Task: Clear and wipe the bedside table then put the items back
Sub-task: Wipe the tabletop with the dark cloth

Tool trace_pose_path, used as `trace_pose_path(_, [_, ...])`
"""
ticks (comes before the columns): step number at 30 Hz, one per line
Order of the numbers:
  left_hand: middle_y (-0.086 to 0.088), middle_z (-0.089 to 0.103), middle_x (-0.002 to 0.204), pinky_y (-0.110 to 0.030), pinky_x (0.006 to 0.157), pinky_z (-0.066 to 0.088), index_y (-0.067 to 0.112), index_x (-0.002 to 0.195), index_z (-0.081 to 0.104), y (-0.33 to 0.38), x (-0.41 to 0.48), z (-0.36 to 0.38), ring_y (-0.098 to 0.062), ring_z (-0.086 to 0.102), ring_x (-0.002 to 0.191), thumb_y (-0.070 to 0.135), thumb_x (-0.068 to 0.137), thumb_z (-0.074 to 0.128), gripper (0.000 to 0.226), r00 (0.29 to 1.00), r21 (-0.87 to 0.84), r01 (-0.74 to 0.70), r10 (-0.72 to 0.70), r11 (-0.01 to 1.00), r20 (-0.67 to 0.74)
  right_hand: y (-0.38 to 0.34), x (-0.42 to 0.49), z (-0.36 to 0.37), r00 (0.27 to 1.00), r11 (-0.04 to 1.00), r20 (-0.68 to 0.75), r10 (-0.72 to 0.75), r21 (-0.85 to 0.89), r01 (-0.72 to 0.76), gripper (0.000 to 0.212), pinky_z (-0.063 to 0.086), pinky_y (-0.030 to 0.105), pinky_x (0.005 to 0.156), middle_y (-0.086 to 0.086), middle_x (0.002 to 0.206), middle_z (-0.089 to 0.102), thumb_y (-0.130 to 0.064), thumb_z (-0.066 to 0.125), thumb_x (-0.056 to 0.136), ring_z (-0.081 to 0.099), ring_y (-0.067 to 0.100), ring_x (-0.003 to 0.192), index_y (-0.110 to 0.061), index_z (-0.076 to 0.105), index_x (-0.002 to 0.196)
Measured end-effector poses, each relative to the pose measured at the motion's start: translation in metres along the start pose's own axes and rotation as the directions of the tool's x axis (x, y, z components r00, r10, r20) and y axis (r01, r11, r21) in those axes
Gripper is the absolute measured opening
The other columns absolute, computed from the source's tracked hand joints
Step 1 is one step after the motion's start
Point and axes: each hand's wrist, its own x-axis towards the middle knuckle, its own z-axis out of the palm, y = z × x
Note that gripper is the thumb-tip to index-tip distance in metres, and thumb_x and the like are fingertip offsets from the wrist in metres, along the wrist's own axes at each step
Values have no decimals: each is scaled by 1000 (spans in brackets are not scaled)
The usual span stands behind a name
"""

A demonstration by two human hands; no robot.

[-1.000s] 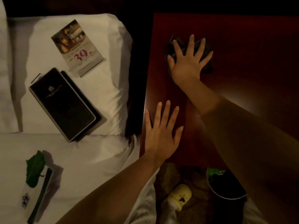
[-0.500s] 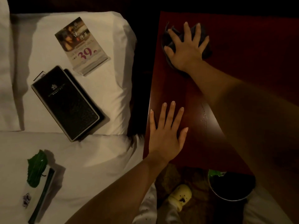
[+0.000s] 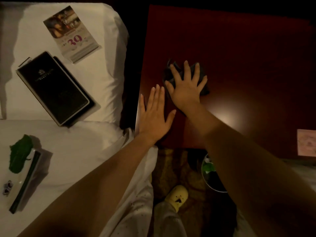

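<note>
Dark cloth (image 3: 203,88) (crumpled), right hand (image 3: 185,90) pressing

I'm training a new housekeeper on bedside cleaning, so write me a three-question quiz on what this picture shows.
1. True or false: the right hand presses a cloth flat on the table.
2. Where does the black folder lie? A) on the table B) on the pillow C) on the floor
3. Which number is printed on the card?
Key: 1 true; 2 B; 3 39.
</note>
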Motion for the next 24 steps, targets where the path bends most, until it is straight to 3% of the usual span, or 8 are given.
trace_pose_path(3, [-9, 11, 160, -44, 121, 0, 8, 150, 4, -3, -4, -20, -21, 4, 149, 21, 94, 39, 68, 997, -315, 35, -56, 948, -58, -4, -49, 13, 1000, 999, 4, 15, 40, -15, 58, -8, 65, 111, 5, 161, -2, -52, 29, 96, -14, 38, 145, -38, 11, 148])
trace_pose_path(6, [-8, 23, 157, -35, 119, 17, 11, 150, 14, -9, -27, -37, -21, 18, 146, 10, 96, 38, 59, 992, -475, 38, -89, 879, -85, -22, -99, 30, 1000, 999, 17, -17, 40, 16, 59, -9, 63, 112, 6, 161, -3, -46, 34, 96, -13, 37, 146, -37, 9, 148])
trace_pose_path(9, [-10, 38, 148, -23, 110, 26, 15, 148, 26, -14, -57, -47, -21, 35, 137, 13, 99, 38, 50, 980, -542, 110, -181, 833, -79, -47, -145, 46, 991, 995, 79, -103, 24, 102, 64, -10, 61, 113, 6, 161, -2, -30, 44, 95, -14, 37, 146, -34, 9, 149])
trace_pose_path(12, [-12, 48, 141, -29, 110, 31, 12, 141, 39, -21, -87, -57, -22, 42, 130, 7, 98, 40, 44, 963, -580, 149, -251, 801, -99, -65, -186, 57, 975, 975, 104, -195, 129, 182, 56, -8, 56, 116, 5, 160, 11, -13, 44, 94, -5, 31, 148, -25, 27, 146])
trace_pose_path(15, [-13, 53, 137, -27, 106, 33, 7, 135, 48, -28, -118, -64, -24, 48, 127, 10, 97, 43, 39, 929, -605, 296, -371, 739, 1, -77, -208, 52, 971, 936, 83, -222, 298, 189, 48, 10, 46, 120, 4, 154, 28, -5, 45, 92, 14, 27, 146, -18, 43, 139])
trace_pose_path(18, [-8, 62, 127, -22, 96, 39, 12, 125, 59, -32, -147, -78, -19, 57, 116, 21, 99, 42, 32, 870, -689, 424, -477, 588, 129, -94, -217, 31, 944, 843, 68, -324, 474, 255, 50, 27, 32, 115, 7, 146, 40, 1, 47, 88, 31, 26, 135, -11, 46, 137])
trace_pose_path(20, [-8, 66, 120, -23, 90, 43, 13, 117, 63, -35, -162, -93, -15, 59, 103, 20, 100, 40, 30, 818, -752, 456, -557, 475, 144, -110, -219, 13, 934, 804, 84, -347, 540, 250, 49, 28, 25, 111, 7, 142, 45, 3, 48, 86, 36, 24, 131, -11, 50, 132])
trace_pose_path(24, [-15, 63, 119, -25, 74, 55, 8, 117, 60, -50, -183, -132, -19, 62, 92, 14, 97, 45, 26, 694, -890, 434, -681, 139, 232, -151, -209, -21, 941, 767, 144, -306, 623, 154, 45, 30, 14, 96, 7, 136, 48, 1, 54, 84, 49, 20, 122, -14, 52, 127])
